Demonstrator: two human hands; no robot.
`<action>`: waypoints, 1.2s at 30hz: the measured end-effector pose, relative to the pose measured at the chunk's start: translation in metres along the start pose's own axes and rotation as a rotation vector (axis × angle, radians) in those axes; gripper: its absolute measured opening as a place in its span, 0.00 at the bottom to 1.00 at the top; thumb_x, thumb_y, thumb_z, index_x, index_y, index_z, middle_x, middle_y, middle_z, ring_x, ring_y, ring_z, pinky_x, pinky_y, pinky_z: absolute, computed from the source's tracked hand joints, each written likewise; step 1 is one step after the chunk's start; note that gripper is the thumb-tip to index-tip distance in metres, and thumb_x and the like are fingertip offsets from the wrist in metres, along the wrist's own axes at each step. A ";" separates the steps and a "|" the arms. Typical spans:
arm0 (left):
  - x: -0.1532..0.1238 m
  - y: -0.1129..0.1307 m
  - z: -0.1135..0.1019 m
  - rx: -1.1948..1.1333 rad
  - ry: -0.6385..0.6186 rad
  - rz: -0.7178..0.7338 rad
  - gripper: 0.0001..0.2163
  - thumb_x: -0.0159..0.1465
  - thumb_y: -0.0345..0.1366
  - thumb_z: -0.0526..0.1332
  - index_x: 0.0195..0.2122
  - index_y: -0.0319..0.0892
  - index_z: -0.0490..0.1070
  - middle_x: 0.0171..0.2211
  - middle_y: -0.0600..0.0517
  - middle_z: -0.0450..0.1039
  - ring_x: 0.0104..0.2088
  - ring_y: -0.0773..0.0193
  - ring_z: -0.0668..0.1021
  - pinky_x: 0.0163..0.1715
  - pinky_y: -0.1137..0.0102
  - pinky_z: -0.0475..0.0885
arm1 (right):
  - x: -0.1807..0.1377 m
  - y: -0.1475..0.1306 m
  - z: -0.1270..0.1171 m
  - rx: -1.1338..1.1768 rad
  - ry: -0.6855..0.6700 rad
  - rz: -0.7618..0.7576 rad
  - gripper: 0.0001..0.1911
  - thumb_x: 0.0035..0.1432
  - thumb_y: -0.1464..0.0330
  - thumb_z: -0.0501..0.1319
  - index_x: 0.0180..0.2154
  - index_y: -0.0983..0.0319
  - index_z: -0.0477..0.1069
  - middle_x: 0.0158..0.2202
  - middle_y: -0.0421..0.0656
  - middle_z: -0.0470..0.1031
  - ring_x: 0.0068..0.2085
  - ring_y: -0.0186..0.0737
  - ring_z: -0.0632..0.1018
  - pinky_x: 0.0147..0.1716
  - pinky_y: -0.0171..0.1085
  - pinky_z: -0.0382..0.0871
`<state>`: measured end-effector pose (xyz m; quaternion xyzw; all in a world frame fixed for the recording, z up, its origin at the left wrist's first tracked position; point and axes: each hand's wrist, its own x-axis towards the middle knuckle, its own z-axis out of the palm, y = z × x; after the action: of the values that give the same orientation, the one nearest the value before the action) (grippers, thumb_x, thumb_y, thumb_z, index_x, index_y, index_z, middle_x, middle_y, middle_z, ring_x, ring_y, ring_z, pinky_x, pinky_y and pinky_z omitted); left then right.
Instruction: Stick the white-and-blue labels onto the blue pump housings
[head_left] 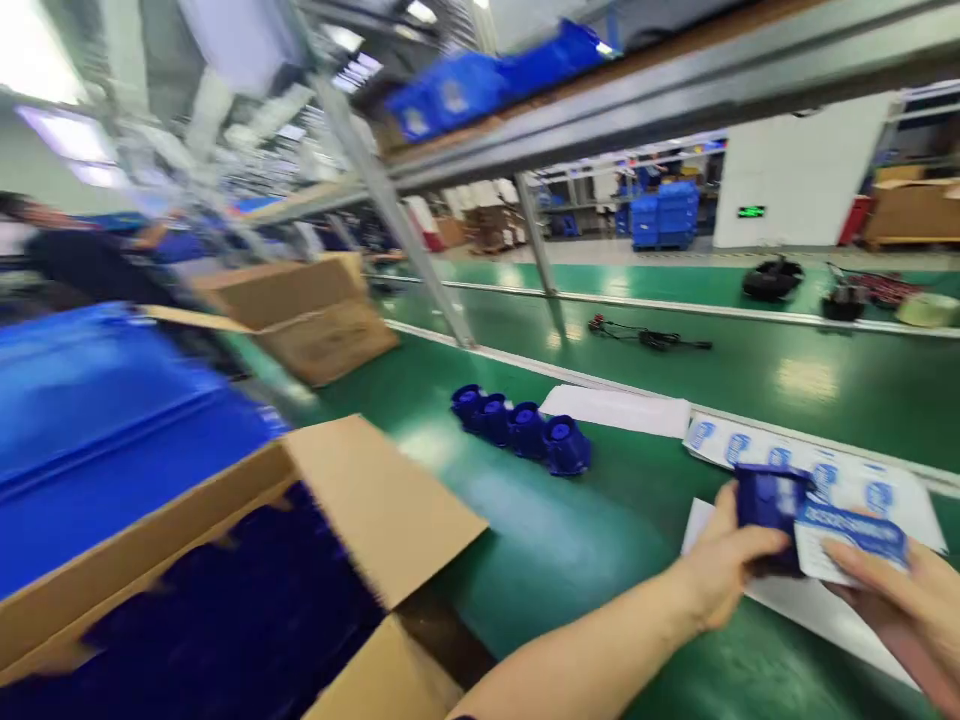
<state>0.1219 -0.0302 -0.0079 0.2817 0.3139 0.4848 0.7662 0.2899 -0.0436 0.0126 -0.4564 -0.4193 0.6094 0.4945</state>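
Blue cup (769, 500) at 4 o'clock: your left hand (720, 575) pinches it, your right hand (896, 590) its label (859, 527), seemingly mostly unattached; more labels (879, 495) remain.

held part (765, 500): dark blue | label (814, 555): white, blue-banded | sticker sheet (911, 500): white, blue-printed | worktop (585, 540): green | carton (390, 500): brown

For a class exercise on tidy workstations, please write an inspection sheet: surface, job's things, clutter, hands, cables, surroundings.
Surface: glossy green worktop.
Job's things: dark blue plastic part, blue-and-white label, four dark blue cups in a row, printed sheet.
Clutter: open cardboard box with dark blue contents.
Hands: left hand holds the part; right hand holds the label beside it.
Cables: black cable bundle beyond the metal rail.
Surroundings: overhead shelf; blurred person at far left.
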 end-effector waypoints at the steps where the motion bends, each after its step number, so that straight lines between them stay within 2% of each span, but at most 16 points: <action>1: -0.003 0.004 0.003 0.011 0.006 0.013 0.33 0.49 0.31 0.70 0.57 0.42 0.64 0.45 0.48 0.76 0.50 0.51 0.76 0.54 0.54 0.68 | -0.005 -0.004 0.003 0.049 0.010 0.066 0.16 0.50 0.60 0.75 0.40 0.55 0.78 0.41 0.46 0.79 0.40 0.51 0.79 0.36 0.47 0.76; 3: -0.004 0.012 0.005 0.036 0.002 0.017 0.26 0.58 0.34 0.66 0.58 0.43 0.63 0.49 0.47 0.76 0.50 0.53 0.76 0.51 0.58 0.69 | -0.007 -0.012 0.011 0.139 0.024 0.089 0.16 0.48 0.63 0.76 0.38 0.57 0.77 0.37 0.43 0.78 0.37 0.45 0.77 0.36 0.41 0.73; 6: -0.001 0.019 0.003 0.076 -0.001 -0.002 0.21 0.62 0.37 0.64 0.57 0.43 0.66 0.48 0.47 0.77 0.48 0.53 0.76 0.49 0.60 0.70 | 0.000 -0.022 0.019 0.196 0.024 0.076 0.17 0.45 0.64 0.78 0.36 0.59 0.76 0.33 0.39 0.74 0.32 0.37 0.72 0.32 0.34 0.68; 8: 0.000 0.021 0.001 0.088 -0.005 -0.019 0.22 0.62 0.39 0.64 0.57 0.45 0.67 0.50 0.47 0.76 0.50 0.52 0.75 0.50 0.59 0.70 | 0.003 -0.024 0.021 0.220 0.005 0.069 0.17 0.45 0.64 0.78 0.35 0.60 0.75 0.31 0.38 0.73 0.31 0.35 0.70 0.31 0.33 0.66; 16: -0.006 0.022 0.002 0.138 -0.019 0.000 0.25 0.61 0.41 0.67 0.59 0.47 0.65 0.57 0.47 0.72 0.58 0.48 0.71 0.56 0.56 0.68 | 0.001 -0.022 0.019 0.200 0.005 0.037 0.18 0.46 0.63 0.78 0.34 0.61 0.73 0.29 0.37 0.72 0.30 0.33 0.69 0.30 0.34 0.64; 36: -0.006 0.020 0.003 0.175 0.033 0.021 0.30 0.61 0.43 0.67 0.63 0.47 0.61 0.60 0.46 0.70 0.60 0.46 0.70 0.57 0.53 0.68 | 0.004 -0.016 0.020 0.203 -0.022 -0.017 0.16 0.51 0.65 0.76 0.35 0.62 0.72 0.29 0.36 0.71 0.30 0.30 0.70 0.29 0.31 0.66</action>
<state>0.1110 -0.0281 0.0104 0.3427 0.3647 0.4682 0.7283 0.2738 -0.0384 0.0325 -0.3937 -0.3645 0.6495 0.5387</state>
